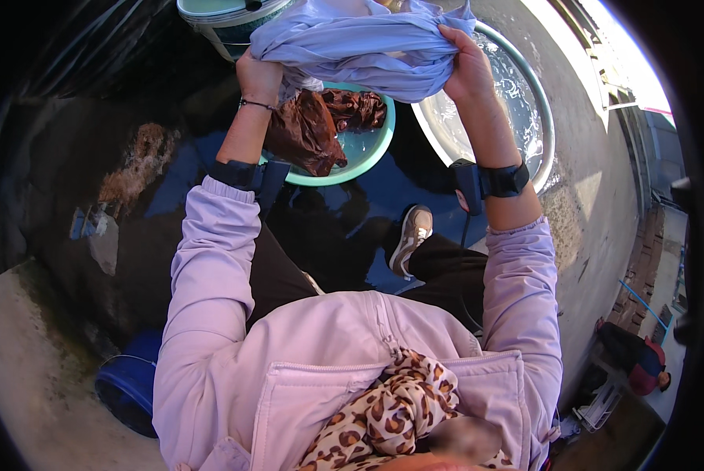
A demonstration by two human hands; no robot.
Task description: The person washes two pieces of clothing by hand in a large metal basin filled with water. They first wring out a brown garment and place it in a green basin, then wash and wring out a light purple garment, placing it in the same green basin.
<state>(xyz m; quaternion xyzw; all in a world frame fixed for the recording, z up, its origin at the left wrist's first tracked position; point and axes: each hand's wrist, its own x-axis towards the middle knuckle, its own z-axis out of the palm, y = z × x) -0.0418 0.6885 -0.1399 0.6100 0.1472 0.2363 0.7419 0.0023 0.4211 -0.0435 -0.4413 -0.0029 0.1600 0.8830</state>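
Note:
A light blue cloth garment [360,49] is stretched between my two hands at the top of the head view. My left hand [259,78] is closed on its left end, my right hand [468,67] on its right end. Below the garment, a mint-green basin [389,141] holds water and a bunched, wet brown cloth [305,133]. Partly beneath my right hand and forearm stands a second round basin [547,118], with a pale rim and sudsy water inside. The garment covers part of both basins.
A lidded bucket [225,23] stands at the upper left, a blue bucket [132,385] at the lower left. Wet dark ground lies around my shoe [412,239]. Rubble [105,239] lies on the left. Another person [638,357] is far off to the right.

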